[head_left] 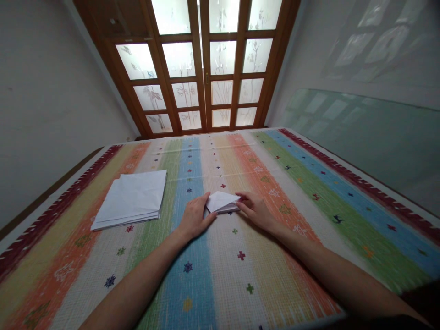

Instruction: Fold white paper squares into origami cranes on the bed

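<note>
A small folded sheet of white paper (222,200) lies on the striped tablecloth between my hands, with layered edges along its near side and a pointed flap on top. My left hand (196,215) grips its left edge, thumb in front and fingers behind. At the right end, my right hand (255,208) pinches the corner between thumb and fingers. The fingertips behind the paper are partly hidden. To the left of my left hand rests a stack of white paper sheets (135,197), lying flat with slightly uneven edges.
The tablecloth (240,279) has coloured stripes and small printed figures. Beyond the table's far edge stand wooden doors (202,82) with frosted panes. A pale glass panel (360,137) leans along the right wall, and a plain wall (51,82) is on the left.
</note>
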Demonstrator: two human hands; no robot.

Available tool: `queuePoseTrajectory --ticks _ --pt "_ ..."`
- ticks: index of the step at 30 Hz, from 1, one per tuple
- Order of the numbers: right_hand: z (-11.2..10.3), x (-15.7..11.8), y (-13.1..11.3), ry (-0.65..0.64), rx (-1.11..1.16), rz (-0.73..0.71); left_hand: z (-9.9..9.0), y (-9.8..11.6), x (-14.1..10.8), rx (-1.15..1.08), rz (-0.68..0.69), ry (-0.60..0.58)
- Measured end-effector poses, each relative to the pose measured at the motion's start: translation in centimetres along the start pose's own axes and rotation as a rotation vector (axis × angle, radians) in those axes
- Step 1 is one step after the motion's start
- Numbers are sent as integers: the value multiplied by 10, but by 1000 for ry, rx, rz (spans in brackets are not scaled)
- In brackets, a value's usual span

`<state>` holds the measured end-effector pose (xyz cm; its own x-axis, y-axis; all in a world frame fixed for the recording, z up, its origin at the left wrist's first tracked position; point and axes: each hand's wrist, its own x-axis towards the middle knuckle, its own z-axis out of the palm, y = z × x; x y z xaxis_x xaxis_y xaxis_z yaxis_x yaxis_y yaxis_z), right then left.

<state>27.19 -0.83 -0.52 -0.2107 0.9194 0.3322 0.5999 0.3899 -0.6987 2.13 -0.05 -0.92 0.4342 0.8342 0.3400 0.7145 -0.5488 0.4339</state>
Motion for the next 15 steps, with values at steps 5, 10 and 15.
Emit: queuePoseTrajectory --ticks 5,10,15 --pt "-1 -1 -5 -117 -119 -80 1 2 1 74 -43 -16" --pt "1 -5 -10 -224 -201 -212 1 4 2 104 -60 -53" --pt "3 -9 -10 -215 -181 -243 0 3 2 34 -49 -8"
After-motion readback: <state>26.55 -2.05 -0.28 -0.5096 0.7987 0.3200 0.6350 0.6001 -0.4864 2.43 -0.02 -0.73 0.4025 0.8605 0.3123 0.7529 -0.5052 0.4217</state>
